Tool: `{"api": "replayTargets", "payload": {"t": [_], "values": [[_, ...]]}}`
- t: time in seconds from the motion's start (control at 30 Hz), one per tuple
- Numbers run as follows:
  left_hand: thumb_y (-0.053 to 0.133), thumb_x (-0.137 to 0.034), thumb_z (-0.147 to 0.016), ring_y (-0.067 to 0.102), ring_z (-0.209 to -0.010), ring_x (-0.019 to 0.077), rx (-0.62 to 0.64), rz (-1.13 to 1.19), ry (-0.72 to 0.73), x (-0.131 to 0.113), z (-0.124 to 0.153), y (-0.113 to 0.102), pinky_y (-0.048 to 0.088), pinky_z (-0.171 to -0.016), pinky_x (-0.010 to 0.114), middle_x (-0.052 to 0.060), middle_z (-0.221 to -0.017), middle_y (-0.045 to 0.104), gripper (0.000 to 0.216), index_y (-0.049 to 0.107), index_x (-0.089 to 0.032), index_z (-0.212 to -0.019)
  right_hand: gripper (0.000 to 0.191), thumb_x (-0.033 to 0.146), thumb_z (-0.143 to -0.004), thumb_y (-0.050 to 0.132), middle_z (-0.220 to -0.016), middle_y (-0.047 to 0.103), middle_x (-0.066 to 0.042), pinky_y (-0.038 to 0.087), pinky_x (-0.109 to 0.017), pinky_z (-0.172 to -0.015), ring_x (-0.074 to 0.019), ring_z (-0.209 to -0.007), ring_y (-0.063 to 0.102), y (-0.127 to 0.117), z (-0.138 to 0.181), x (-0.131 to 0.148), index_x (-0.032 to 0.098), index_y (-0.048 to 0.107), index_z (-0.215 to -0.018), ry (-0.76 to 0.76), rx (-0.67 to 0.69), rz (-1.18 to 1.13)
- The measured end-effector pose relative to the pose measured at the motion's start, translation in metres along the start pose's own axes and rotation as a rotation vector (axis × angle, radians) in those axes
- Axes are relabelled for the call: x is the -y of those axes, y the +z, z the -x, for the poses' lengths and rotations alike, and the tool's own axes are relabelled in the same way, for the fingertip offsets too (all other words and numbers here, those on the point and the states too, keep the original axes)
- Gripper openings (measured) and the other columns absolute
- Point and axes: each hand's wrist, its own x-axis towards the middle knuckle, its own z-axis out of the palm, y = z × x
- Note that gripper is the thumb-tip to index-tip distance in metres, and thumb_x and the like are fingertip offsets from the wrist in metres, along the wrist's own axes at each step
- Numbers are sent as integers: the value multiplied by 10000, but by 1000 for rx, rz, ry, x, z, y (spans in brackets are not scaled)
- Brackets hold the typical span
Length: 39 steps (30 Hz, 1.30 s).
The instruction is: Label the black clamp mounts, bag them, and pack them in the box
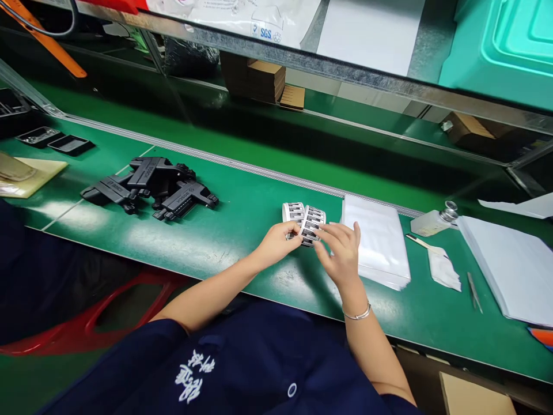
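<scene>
A roll of printed black-and-white labels (317, 217) is held up over the green bench, its strip curling into loops. My left hand (280, 239) pinches the strip's lower edge between thumb and fingers. On the other side, my right hand (341, 248) has its fingers apart, with the index fingertip and thumb close to the labels; whether they touch is hard to see. A stack of clear plastic bags (375, 242) lies just right of my right hand. Several black plastic parts marked BOSCH (149, 184) are piled to the left.
On the right are a dispenser bottle (434, 220), a brush (425, 244) on a white cloth (444, 270), tweezers (474, 293) and a stack of white sheets (514, 265). Small black trays (71, 144) sit far left. A metal shelf (367, 72) with a teal bin (505, 52) overhangs the back.
</scene>
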Motion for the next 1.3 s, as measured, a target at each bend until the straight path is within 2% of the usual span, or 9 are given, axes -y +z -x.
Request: {"api": "replayTargets", "payload": {"t": [0.1, 0.23, 0.3, 0.53, 0.73, 0.9, 1.07, 1.17, 1.3], "values": [[634, -298, -740, 555, -687, 135, 4, 185, -39, 1, 1, 3, 438, -691, 256, -10, -709, 612, 139, 575, -173, -726, 182, 351, -906, 619, -1084, 725, -48, 60, -594, -1179, -270, -1101, 605, 7, 4, -2, 301, 680, -1070, -69, 90, 52], [714, -334, -726, 576, -659, 128, 1, 392, -76, 1, 4, 5, 460, -678, 252, -31, -688, 617, 300, 568, -190, -944, 181, 384, -937, 575, -998, 732, -57, 124, -602, -1170, -253, -1002, 642, 14, 7, -3, 276, 675, -1042, -15, 84, 7], [689, -333, -774, 596, -696, 144, -22, 304, -13, 1, 6, 4, 475, -720, 273, -17, -714, 644, 272, 606, -197, -994, 160, 382, -947, 563, -925, 734, -43, 162, -592, -1166, -240, -938, 654, 14, 6, 0, 277, 680, -978, -2, 82, -17], [648, -322, -844, 600, -874, 208, -147, -211, 414, 1, 9, -3, 472, -853, 354, 48, -853, 662, 126, 741, -238, -834, 192, 367, -951, 560, -799, 730, -13, 250, -561, -1146, -219, -816, 660, 5, 1, 8, 281, 691, -839, 15, 87, -82], [579, -389, -902, 613, -838, 201, -80, -163, 414, -6, 5, 2, 473, -853, 352, 51, -800, 667, 241, 685, -215, -773, 186, 353, -945, 568, -785, 730, -10, 340, -531, -1100, -212, -782, 654, -5, -6, 7, 291, 719, -857, -9, 85, -142], [694, -405, -797, 621, -1046, 237, 143, -117, 397, -20, -18, -2, 441, -976, 361, 87, -1124, 683, 377, 640, -198, -1107, 149, 294, -943, 576, -833, 744, -16, 523, -435, -887, -204, -774, 678, -28, -26, 5, 283, 722, -917, -27, -2, -260], [569, -392, -847, 632, -834, 211, 376, -208, 298, -19, -34, -2, 475, -831, 330, 43, -843, 699, 263, 674, -151, -841, 81, 272, -906, 648, -797, 726, 2, 532, -296, -640, -164, -707, 667, -60, -57, 9, 251, 723, -884, -50, -268, -287], [573, -464, -838, 626, -798, 210, 438, -149, 167, -10, -32, 2, 471, -713, 287, 42, -815, 688, 347, 673, -132, -841, 73, 301, -877, 687, -779, 701, 11, 522, -273, -628, -145, -689, 649, -74, -76, 2, 236, 719, -868, 9, -433, -308], [570, -574, -836, 633, -806, 215, 466, -28, 87, 1, -23, 8, 477, -719, 294, 60, -857, 702, 470, 681, -123, -904, 148, 364, -857, 696, -739, 657, 26, 510, -252, -564, -117, -613, 609, -82, -96, -19, 216, 699, -867, 135, -464, -421]]}}
